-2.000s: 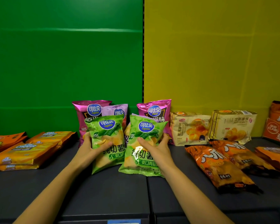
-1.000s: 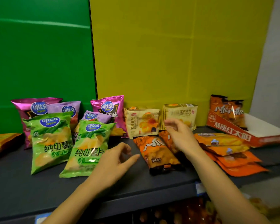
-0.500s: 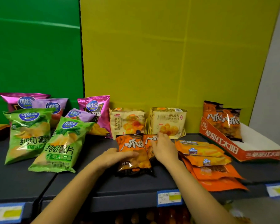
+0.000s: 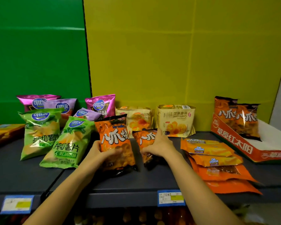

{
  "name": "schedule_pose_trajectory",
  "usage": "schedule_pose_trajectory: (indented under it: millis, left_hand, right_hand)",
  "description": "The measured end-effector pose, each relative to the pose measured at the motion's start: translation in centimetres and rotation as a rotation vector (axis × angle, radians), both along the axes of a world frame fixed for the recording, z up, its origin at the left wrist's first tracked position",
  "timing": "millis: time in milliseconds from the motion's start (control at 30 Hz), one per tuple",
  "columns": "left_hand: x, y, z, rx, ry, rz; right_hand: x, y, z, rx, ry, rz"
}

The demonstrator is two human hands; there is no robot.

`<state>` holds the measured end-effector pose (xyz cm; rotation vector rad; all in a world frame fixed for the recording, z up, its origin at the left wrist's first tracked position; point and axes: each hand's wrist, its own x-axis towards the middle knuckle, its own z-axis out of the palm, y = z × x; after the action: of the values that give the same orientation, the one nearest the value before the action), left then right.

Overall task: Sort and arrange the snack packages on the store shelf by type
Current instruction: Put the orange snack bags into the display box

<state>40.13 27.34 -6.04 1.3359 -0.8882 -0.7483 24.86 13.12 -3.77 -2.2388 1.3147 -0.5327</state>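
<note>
My left hand (image 4: 99, 154) grips the lower left edge of an orange snack bag (image 4: 115, 140) and tilts it upright at the middle of the dark shelf (image 4: 152, 182). My right hand (image 4: 159, 146) grips a second orange bag (image 4: 144, 140) just to its right; most of that bag is hidden under the hand. Two green chip bags (image 4: 66, 142) lean at the left in front of pink and purple chip bags (image 4: 101, 106). Two pale croissant packs (image 4: 175, 120) stand at the back.
A red and white display carton (image 4: 234, 143) at the far right holds two more orange bags (image 4: 237, 117). Flat orange cheese-snack packs (image 4: 212, 151) are stacked right of my right hand. Yellow-orange packs (image 4: 5, 130) lie at the far left. Price tags (image 4: 170, 198) line the shelf's front edge.
Both hands left the green chip bags and moved right to the two orange bags. Since half a second ago, the left orange bag has been raised from lying flat to tilted upright.
</note>
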Motion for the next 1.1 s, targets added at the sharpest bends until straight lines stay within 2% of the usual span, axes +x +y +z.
schedule_pose_trajectory:
  millis: [100, 333, 500, 733, 933, 1100]
  left_hand:
    - [-0.1, 0.5, 1.4, -0.124, 0.010, 0.022]
    - [-2.4, -1.2, 6.1, -0.342, -0.132, -0.040]
    - [-7.0, -5.6, 8.6, -0.361, -0.201, -0.083]
    - [-18.0, -12.9, 10.1, -0.356, -0.215, -0.169]
    - [-28.7, -20.5, 10.7, -0.317, -0.163, -0.164]
    - [-34.5, -26.5, 10.0, -0.232, -0.166, -0.169]
  right_hand:
    - [-0.3, 0.9, 1.0, -0.102, -0.132, 0.026]
    - [-6.1, 1.8, 6.4, -0.263, -0.512, 0.045]
    - [-13.1, -1.1, 7.9, -0.233, -0.677, -0.049]
    - [-24.1, -8.7, 7.8, -0.158, -0.916, -0.157]
    - [-34.3, -15.5, 7.8, -0.049, -1.050, -0.180]
    - [-39.1, -20.3, 7.3, 0.087, -1.144, -0.146]
